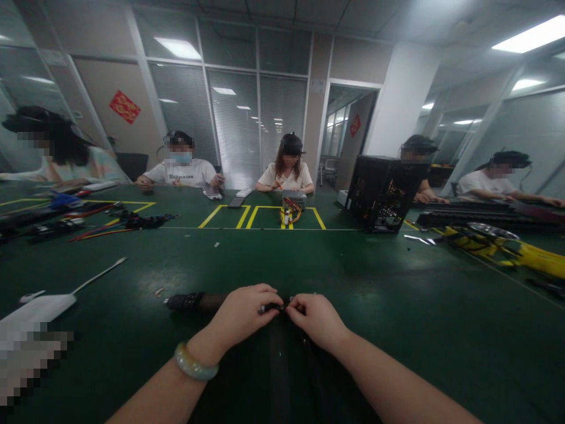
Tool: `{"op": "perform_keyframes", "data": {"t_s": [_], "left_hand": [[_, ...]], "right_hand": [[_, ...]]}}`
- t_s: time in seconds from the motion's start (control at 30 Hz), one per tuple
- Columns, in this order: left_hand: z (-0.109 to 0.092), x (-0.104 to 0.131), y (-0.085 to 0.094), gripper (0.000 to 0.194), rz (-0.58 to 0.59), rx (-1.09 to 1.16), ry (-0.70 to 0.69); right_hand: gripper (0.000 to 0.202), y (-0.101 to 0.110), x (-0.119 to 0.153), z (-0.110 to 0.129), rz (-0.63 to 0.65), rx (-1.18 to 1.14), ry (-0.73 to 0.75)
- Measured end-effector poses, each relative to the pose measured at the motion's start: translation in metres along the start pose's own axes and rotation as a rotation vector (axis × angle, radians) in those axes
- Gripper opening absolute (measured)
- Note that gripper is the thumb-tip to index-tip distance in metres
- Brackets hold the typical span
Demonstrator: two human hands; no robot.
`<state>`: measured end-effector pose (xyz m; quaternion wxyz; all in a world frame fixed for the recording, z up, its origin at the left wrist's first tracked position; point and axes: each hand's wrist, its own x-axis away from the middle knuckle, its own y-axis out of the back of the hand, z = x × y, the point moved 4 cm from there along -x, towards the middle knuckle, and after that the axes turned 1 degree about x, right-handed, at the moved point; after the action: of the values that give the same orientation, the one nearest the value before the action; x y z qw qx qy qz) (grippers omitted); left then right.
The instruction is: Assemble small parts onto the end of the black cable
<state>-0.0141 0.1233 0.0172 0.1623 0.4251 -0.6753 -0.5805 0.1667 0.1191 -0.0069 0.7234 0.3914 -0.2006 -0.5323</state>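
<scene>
Both hands meet at the near middle of the green table (247,253). My left hand (247,309), with a bracelet (194,362) on its wrist, is closed in a pinch on a small dark part (268,307) that shows between thumb and fingers. Close beside it, my right hand (320,321) is closed too, its thumb and fingertips pressed together against the same spot; what they grip is mostly hidden. Left of my hands lies a black, thick-ended rod-like piece (185,302), its dark sleeve running behind my left hand. Dark strips below my wrists are too dim to name.
A black computer case (382,194) stands at the back right, with yellow straps or bags (541,262) beyond it. A power supply (295,197) with wires sits opposite, before a seated person. Bundled cables (141,219) and a white device (44,309) lie left. Several co-workers sit around.
</scene>
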Motion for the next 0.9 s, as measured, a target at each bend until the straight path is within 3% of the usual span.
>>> {"op": "perform_keyframes", "data": {"t_s": [0.3,0.9], "left_hand": [[-0.007,-0.002,-0.005,0.009,-0.058,-0.019,0.113],[-0.017,-0.004,-0.009,0.004,-0.086,-0.049,0.054]], "right_hand": [[0.021,0.003,-0.001,0.004,-0.007,0.033,0.027],[0.013,0.003,-0.003,0.001,-0.012,0.073,0.076]]}}
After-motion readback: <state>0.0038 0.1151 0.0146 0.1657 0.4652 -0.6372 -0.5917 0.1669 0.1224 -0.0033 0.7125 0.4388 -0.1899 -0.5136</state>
